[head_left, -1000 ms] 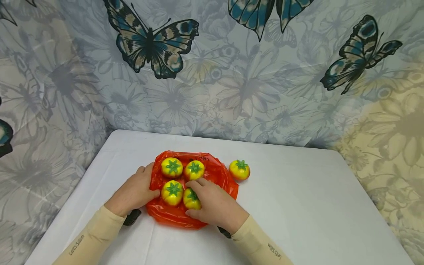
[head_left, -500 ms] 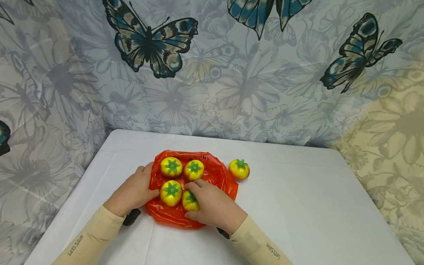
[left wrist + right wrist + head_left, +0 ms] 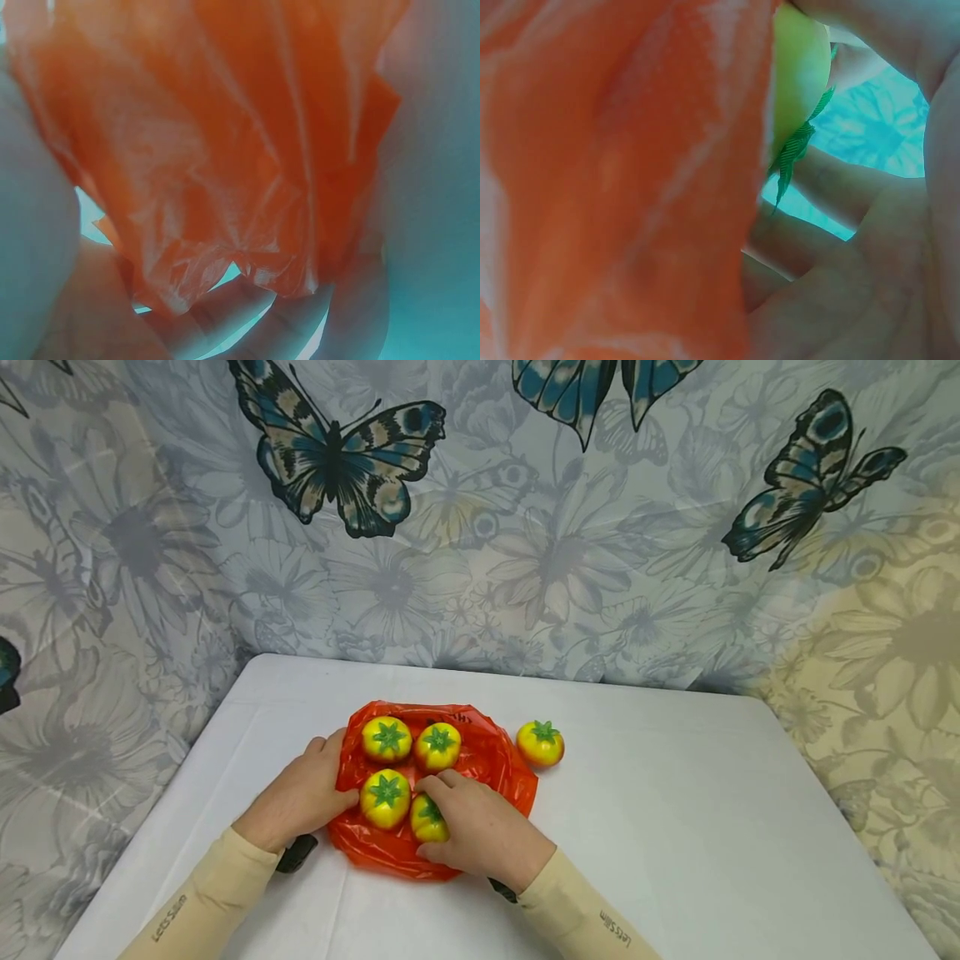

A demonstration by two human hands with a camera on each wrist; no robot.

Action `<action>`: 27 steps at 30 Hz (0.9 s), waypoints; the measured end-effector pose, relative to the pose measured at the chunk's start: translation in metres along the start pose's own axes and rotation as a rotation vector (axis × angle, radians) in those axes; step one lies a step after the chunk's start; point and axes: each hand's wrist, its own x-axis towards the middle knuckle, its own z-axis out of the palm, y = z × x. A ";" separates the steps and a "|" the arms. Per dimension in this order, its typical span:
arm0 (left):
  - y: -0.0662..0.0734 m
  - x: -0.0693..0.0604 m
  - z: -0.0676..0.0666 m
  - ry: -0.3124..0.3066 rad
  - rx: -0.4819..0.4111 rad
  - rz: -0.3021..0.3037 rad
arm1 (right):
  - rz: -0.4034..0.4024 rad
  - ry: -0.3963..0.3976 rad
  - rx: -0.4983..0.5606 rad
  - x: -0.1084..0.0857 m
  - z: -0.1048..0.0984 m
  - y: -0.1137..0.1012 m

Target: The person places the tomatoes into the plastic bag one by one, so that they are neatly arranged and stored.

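Observation:
A red plastic bag [image 3: 491, 756] lies spread with its mouth facing up, and several yellow tomatoes with green star-shaped tops sit in it. My left hand [image 3: 300, 793] grips the bag's left rim, thumb over the inner side. In the left wrist view the fingers [image 3: 225, 315] curl behind the crinkled bag. My right hand [image 3: 487, 827] holds the front right tomato [image 3: 427, 822] between thumb and fingers inside the bag. The right wrist view shows that tomato [image 3: 799, 82] partly hidden by the bag's wall.
One more tomato [image 3: 541, 744] sits on the white table [image 3: 675, 827], just outside the bag's right side. A small black device [image 3: 297, 853] is under the left wrist. Butterfly-printed cloth [image 3: 465, 568] hangs behind the table.
Both hands keep their hold on the bag and the tomato. Only a very slight shift of the whole head view to the left shows.

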 end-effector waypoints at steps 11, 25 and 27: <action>-0.001 0.000 0.001 0.004 0.001 0.015 | 0.011 -0.006 0.024 0.000 0.000 0.003; 0.000 -0.001 -0.001 -0.003 0.012 0.002 | -0.001 0.008 0.071 -0.007 -0.014 0.006; 0.000 0.000 -0.001 -0.004 0.012 0.004 | 0.001 0.031 0.093 -0.011 -0.019 0.008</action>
